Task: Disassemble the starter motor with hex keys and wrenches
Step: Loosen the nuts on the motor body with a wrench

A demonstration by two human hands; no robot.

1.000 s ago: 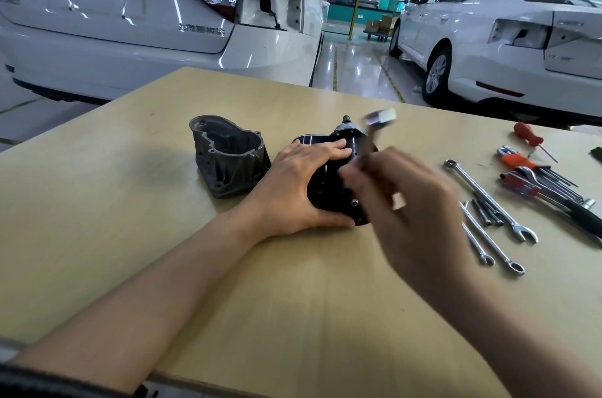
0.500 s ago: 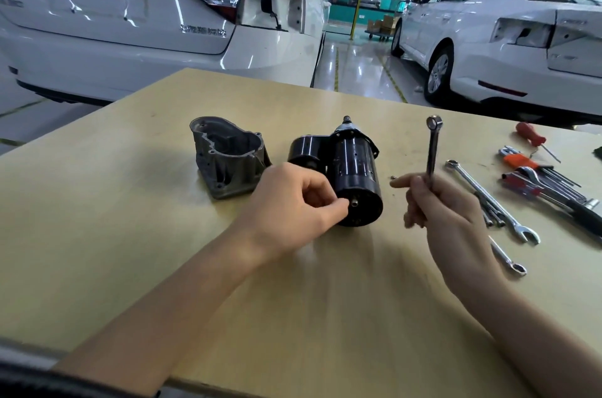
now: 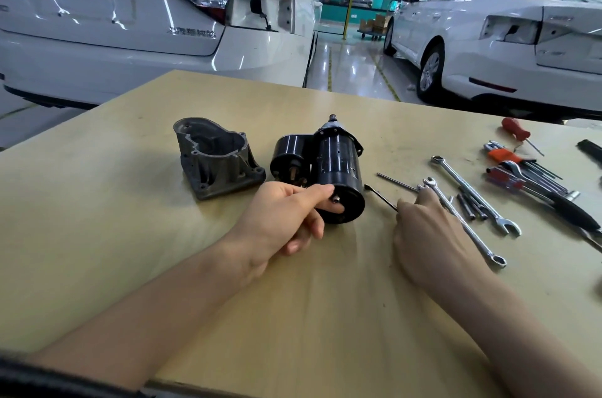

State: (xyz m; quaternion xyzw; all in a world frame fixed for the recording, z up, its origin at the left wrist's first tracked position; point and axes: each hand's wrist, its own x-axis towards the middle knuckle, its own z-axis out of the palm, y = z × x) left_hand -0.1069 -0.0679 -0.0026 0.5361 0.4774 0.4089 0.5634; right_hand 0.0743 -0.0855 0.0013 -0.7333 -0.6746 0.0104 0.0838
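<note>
On the pale wooden table point(image 3: 130, 234), the black starter motor point(image 3: 338, 169) lies on its side, its end cap facing the camera, with the detached grey nose housing point(image 3: 216, 160) just beside it to the left. The left hand point(image 3: 286, 218) pinches a small through-bolt head point(image 3: 335, 200) on the end cap between thumb and forefinger. The right hand point(image 3: 423, 228) rests knuckles-up over a combination wrench point(image 3: 462, 221) among the spread tools; whether its fingers grip the wrench or merely lie on it, I cannot tell. A thin rod point(image 3: 381, 197) lies between hand and motor. The risks, as I judge them: the round body may roll while the bolt is turned, since nothing braces it, and a freed bolt could slip off and get lost among the loose tools
</note>
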